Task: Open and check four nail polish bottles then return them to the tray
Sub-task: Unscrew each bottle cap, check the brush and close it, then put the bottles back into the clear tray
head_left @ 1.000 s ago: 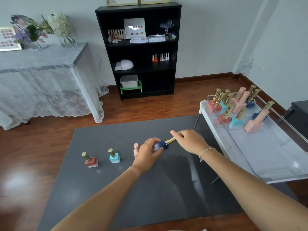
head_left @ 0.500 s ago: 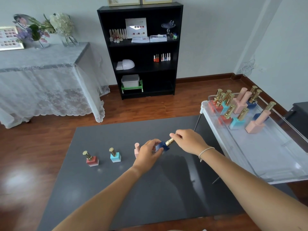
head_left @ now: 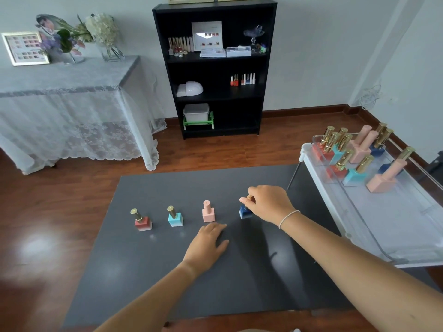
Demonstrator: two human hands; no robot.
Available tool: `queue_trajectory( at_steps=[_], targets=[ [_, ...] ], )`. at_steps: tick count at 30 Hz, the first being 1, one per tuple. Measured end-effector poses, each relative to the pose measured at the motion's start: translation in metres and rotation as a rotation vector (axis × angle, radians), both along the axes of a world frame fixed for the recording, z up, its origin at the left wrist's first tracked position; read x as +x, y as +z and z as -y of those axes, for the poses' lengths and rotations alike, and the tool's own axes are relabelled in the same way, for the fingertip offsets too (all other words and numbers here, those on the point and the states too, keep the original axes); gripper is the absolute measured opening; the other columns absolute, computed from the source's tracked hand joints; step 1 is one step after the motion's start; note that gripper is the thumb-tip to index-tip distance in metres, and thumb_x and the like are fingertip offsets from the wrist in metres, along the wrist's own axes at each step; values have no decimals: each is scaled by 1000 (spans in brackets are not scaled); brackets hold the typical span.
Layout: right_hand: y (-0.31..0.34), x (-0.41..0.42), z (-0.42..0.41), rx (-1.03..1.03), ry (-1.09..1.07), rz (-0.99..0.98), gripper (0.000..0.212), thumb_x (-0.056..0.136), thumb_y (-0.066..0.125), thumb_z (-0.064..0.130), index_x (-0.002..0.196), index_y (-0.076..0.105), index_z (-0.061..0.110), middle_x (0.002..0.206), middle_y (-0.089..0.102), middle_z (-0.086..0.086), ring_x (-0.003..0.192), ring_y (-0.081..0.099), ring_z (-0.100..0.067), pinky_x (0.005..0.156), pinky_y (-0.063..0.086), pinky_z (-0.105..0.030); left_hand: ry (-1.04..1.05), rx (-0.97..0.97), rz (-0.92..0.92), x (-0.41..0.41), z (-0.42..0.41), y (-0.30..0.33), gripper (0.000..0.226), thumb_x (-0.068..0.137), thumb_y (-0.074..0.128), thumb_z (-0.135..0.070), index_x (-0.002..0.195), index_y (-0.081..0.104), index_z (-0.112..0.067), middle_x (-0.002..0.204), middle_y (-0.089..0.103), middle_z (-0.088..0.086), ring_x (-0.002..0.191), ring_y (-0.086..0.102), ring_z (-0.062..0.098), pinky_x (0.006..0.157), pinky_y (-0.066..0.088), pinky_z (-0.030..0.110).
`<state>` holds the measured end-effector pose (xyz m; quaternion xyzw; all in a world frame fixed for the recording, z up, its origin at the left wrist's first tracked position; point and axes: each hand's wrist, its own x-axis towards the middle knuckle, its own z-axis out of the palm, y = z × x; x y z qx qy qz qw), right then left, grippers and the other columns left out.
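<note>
A row of nail polish bottles stands on the dark grey mat (head_left: 167, 283): a red bottle (head_left: 143, 223) with a gold cap, a light blue bottle (head_left: 175, 219) with a gold cap, a pink bottle (head_left: 208, 212), and a dark blue bottle (head_left: 246, 211) at the right end. My right hand (head_left: 268, 202) grips the gold cap of the dark blue bottle, whose base rests on the mat. My left hand (head_left: 208, 242) lies flat on the mat just in front of the pink bottle, holding nothing. The clear tray (head_left: 395, 226) stands to the right.
Several more bottles in red, light blue, pink and dark blue stand at the tray's far end. A black shelf unit (head_left: 215, 68) is against the back wall. A table with a lace cloth (head_left: 72, 111) stands at the left. Wooden floor surrounds the mat.
Both hands held the dark blue bottle in the air. Now it stands on the mat at the row's right end, my right hand still on its cap, and my left hand has dropped to the mat.
</note>
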<state>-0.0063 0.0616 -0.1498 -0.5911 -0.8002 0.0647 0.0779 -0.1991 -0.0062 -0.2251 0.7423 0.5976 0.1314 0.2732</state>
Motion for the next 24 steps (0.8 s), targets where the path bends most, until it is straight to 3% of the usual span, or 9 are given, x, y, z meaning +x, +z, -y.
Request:
queue_trajectory(
  at_steps=[3,5,10,16,24],
  targets=[
    [-4,-3,-1,10,5,63,47,91,42,44,54,21,23,75,63,-6,72,60,-28,52,24,-29,-38,67,-151,-11,4,-4,42,90,48,-36,130,48,-22,137,47,-4,125,39,17,105,30,26],
    [-8,-4,-1,13,-4,82,44,91,42,44,57,29,20,79,66,-6,73,61,-28,52,24,-28,-46,73,-224,-18,5,-4,41,90,47,-37,129,49,-24,139,45,-5,126,39,18,105,31,29],
    [-13,-5,1,31,-30,72,36,90,42,47,69,39,17,78,68,-6,72,61,-28,56,27,-29,-68,69,-269,-28,7,-6,40,91,45,-37,129,48,-25,141,43,-6,128,37,17,106,31,31],
    [-6,-7,2,94,-83,55,44,85,42,56,68,38,16,63,52,0,62,57,-26,53,29,-30,-11,173,-115,-45,10,8,33,90,51,-32,120,57,-22,128,53,-3,118,46,19,101,37,29],
    [14,-77,-1,140,80,-140,32,85,49,47,79,46,15,78,60,-2,60,47,-24,58,29,-29,172,409,16,-107,12,55,14,85,62,-17,98,67,-16,96,65,2,90,56,25,73,52,41]
  ],
)
